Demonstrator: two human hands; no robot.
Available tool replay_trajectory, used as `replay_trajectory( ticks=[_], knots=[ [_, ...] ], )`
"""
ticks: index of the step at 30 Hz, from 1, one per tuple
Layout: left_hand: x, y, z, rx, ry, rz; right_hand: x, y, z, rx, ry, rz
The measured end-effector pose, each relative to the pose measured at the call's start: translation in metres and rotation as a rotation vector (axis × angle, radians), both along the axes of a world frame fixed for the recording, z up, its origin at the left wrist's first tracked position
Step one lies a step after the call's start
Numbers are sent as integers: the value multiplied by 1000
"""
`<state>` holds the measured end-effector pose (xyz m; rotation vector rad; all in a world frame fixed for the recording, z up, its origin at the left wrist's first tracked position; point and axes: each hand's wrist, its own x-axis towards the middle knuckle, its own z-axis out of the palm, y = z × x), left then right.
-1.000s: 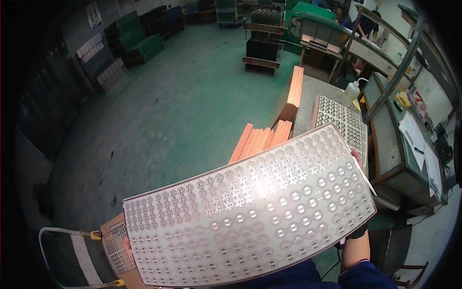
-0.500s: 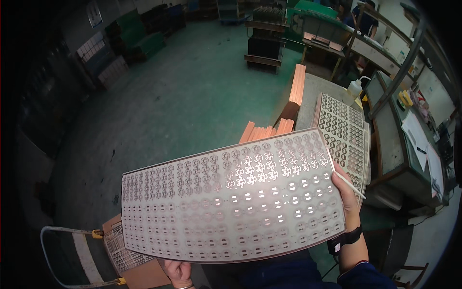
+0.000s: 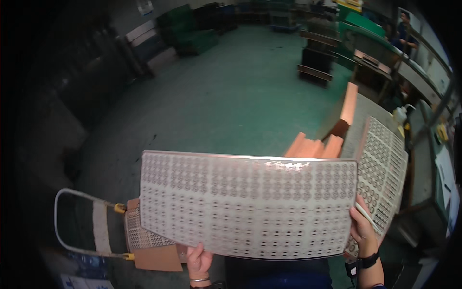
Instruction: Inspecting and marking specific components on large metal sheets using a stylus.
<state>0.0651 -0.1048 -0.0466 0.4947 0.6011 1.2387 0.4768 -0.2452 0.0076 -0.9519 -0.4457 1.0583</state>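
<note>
A large, thin circuit-board panel (image 3: 245,207), pale with rows of small round patterns, is held up in front of me. My left hand (image 3: 198,260) grips its lower edge, left of the middle, fingers closed and partly hidden by the panel. At the right edge, my right hand (image 3: 363,229) is closed on the panel, and a slim white stick like a pen (image 3: 367,216) lies across that hand. Behind my right hand, similar panels (image 3: 382,164) lie stacked on the bench. Below the panel's left end, a patterned panel (image 3: 144,231) rests beside brown cardboard (image 3: 156,258).
Copper-coloured board stacks (image 3: 349,108) stand along the bench's left side. At far left is a trolley with a curved metal handle (image 3: 57,216). A squeeze bottle (image 3: 400,114) stands behind the stacked panels. A dark rack (image 3: 317,55) and another person (image 3: 406,38) are farther back.
The panel has levelled out, its right end lower in view, and its bright glare has shrunk to a strip near the top. My view has turned left, shifting the room rightward.
</note>
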Motion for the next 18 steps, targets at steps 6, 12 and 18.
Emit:
replay_trajectory(
  ticks=[6,12,18],
  knots=[
    [10,-14,13,-1,-38,27,-17,16,-35,-25,192,-156],
    [67,-50,-30,-90,-198,-275,-71,72,-48,72,266,91],
    [3,-32,-37,-159,-7,37,-103,97,-32,-129,166,391]
  ],
)
